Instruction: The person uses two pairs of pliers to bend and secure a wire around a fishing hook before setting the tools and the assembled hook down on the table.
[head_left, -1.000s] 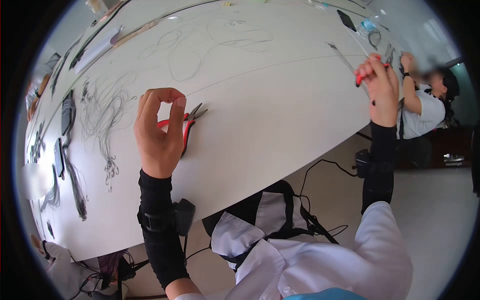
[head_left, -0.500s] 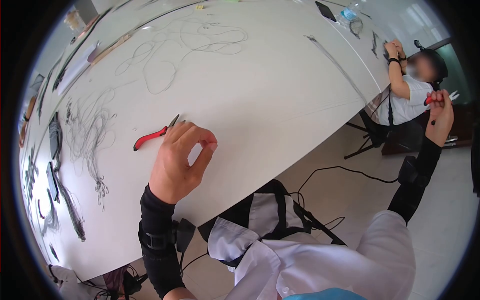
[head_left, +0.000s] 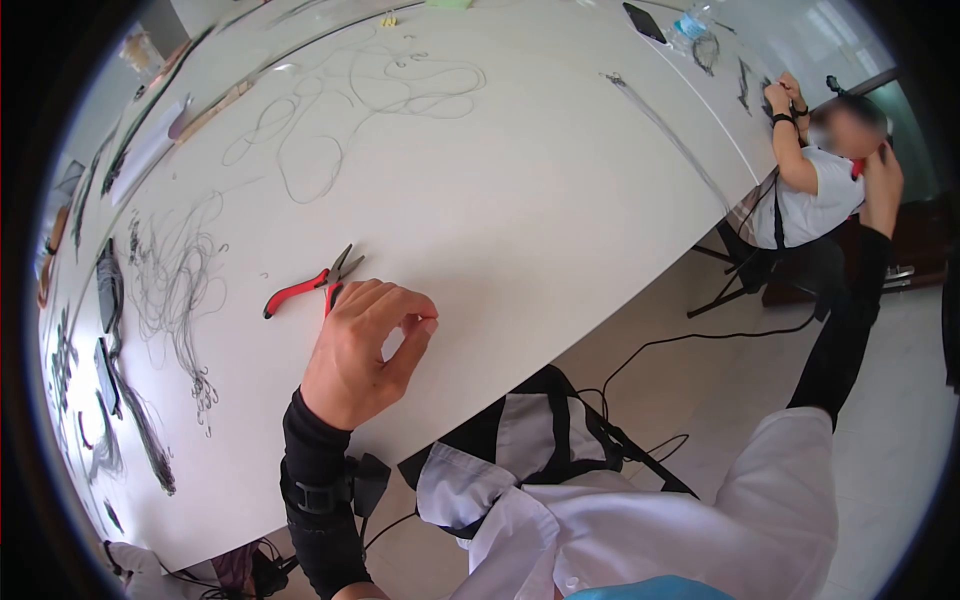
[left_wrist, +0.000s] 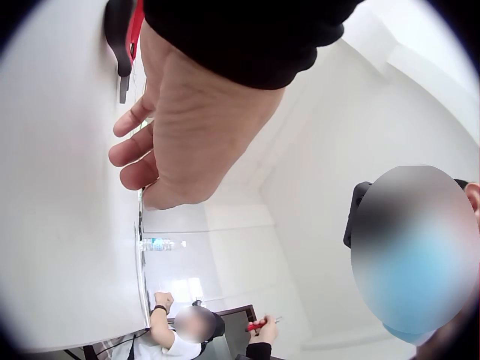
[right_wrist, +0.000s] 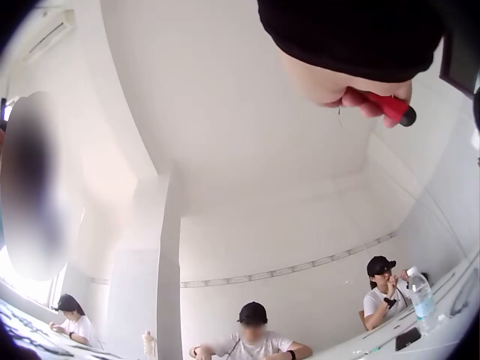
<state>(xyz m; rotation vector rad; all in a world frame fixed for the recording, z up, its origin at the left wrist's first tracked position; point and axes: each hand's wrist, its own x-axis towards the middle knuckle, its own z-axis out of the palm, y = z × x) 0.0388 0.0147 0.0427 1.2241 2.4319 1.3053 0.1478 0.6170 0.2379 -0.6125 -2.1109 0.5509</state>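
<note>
My left hand (head_left: 365, 345) is low over the white table (head_left: 520, 230), thumb and forefinger tips pinched together on a fishing line, too thin to make out at the fingertips now. Partly behind that hand lies a pair of red-handled pliers (head_left: 295, 290), jaws spread. Far out to the right, my right hand (head_left: 882, 190) is raised beyond the table edge. It grips a second pair of red-handled pliers (right_wrist: 390, 107); in the right wrist view a red handle with a black end sticks out of the fist. The left wrist view shows their metal tip (left_wrist: 278, 319) beyond the fingers.
Left on the table lies a tangle of lines with hooks (head_left: 203, 385), near dark bundles (head_left: 150, 450). Looped line (head_left: 315, 150) spreads at the back. A phone (head_left: 644, 22) and water bottle (head_left: 690, 25) stand far right, near a seated person (head_left: 830, 200).
My right hand has swung outward to the right, past the table edge, with its pliers. The left hand has come nearer and slightly right, uncovering more of the pliers on the table.
</note>
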